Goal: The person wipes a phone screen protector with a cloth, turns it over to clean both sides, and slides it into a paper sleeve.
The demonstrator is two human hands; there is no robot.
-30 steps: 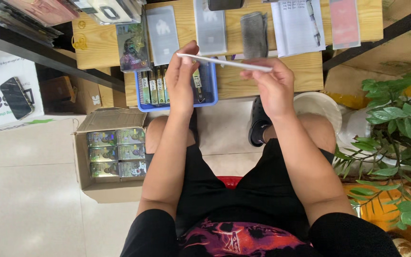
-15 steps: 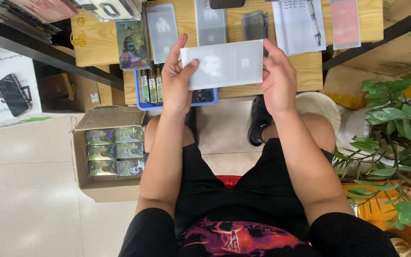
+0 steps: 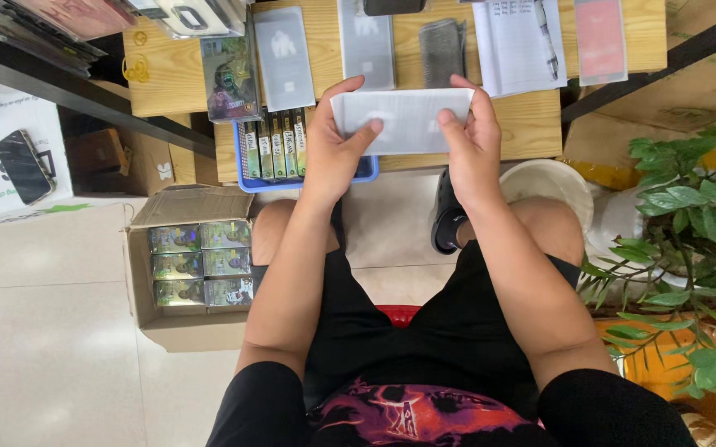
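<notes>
the person wears black shorts [image 3: 424, 331] and a black top with a red and purple print [image 3: 399, 414] low at the front. both forearms are bare, without watch or rings. a black shoe [image 3: 449, 219] shows just past the shorts.

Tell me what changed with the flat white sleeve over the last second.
The flat white sleeve, edge-on a second ago, has been turned broad face up. The left hand and right hand still grip its ends. The wooden table and cardboard box are unchanged.
</notes>
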